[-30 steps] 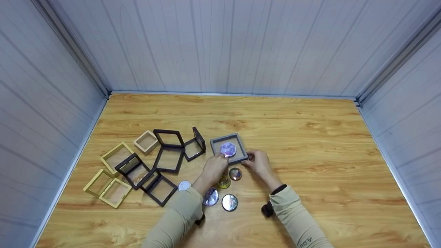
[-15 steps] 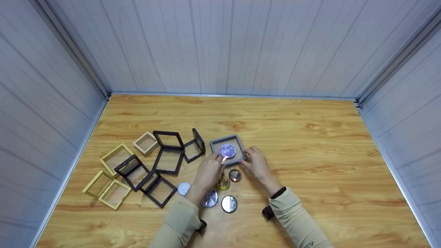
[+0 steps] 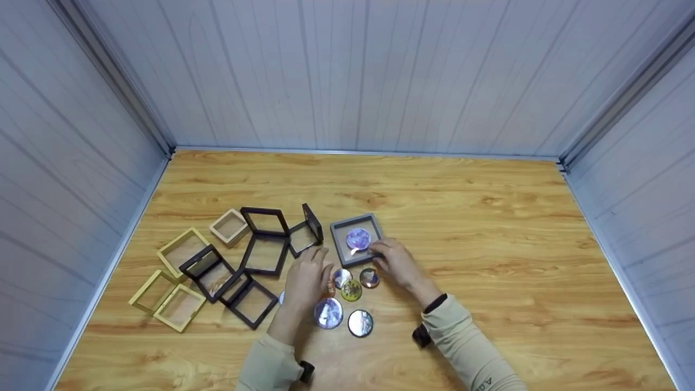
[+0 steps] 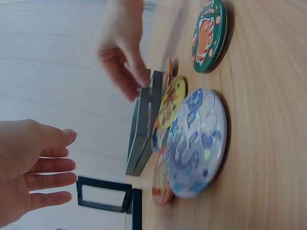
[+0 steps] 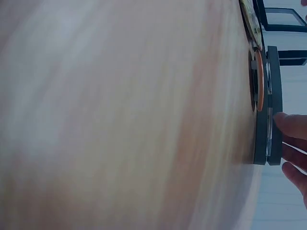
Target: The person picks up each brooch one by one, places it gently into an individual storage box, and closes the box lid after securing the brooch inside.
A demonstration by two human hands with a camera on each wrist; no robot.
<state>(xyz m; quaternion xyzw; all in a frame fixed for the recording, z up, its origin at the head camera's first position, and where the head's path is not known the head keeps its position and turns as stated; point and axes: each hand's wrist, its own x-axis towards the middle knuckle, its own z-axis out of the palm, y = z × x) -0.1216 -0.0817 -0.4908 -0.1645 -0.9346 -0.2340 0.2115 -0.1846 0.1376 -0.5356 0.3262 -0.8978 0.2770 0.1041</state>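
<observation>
A grey square display frame point(image 3: 337, 245) lies folded on the table, with a round purple badge point(image 3: 358, 238) inside it. My right hand point(image 3: 399, 265) touches the frame's front right corner. In the right wrist view its thumb point(image 5: 291, 125) meets the upper half's edge, the other fingers reach past it, and a narrow gap runs between the two halves. My left hand point(image 3: 307, 278) is empty and off the frame, just left of several round badges. Its fingers point(image 4: 50, 181) spread loosely in the left wrist view. Nearby lie a white-and-blue badge point(image 4: 197, 143), a yellow badge point(image 3: 351, 290) and a green badge point(image 4: 209, 36).
Several display frames lie at the left: dark ones standing unfolded, such as the black frame point(image 3: 279, 254), a yellow frame point(image 3: 157, 315) and a small beige frame point(image 3: 213, 228). Pale panel walls point(image 3: 358, 76) enclose the wooden table point(image 3: 488, 217) at the back and sides.
My left hand has let go of the grey frame and moved left and back, uncovering badges in front of it. My right hand has shifted slightly inward over the frame's corner.
</observation>
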